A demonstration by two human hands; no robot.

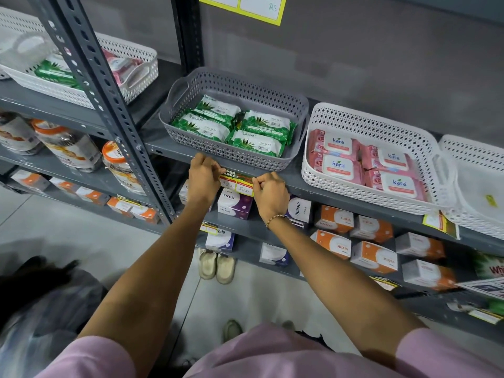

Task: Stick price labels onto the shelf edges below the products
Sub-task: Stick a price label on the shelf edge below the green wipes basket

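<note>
A yellow, red and black price label (236, 182) with handwritten prices lies against the grey shelf edge (341, 196), just below the grey basket (191, 88) of green Origami wipe packs (233, 124). My left hand (203, 177) pinches the label's left end with curled fingers. The label's right end is held by my right hand (270, 190), which wears a bead bracelet at the wrist. Both hands press close to the shelf edge.
A white basket (368, 121) of pink Kara wipe packs stands to the right, with another price label (440, 222) on the edge below it. Lower shelves hold small boxes with labels. A perforated upright post (109, 105) rises at left, jars behind it.
</note>
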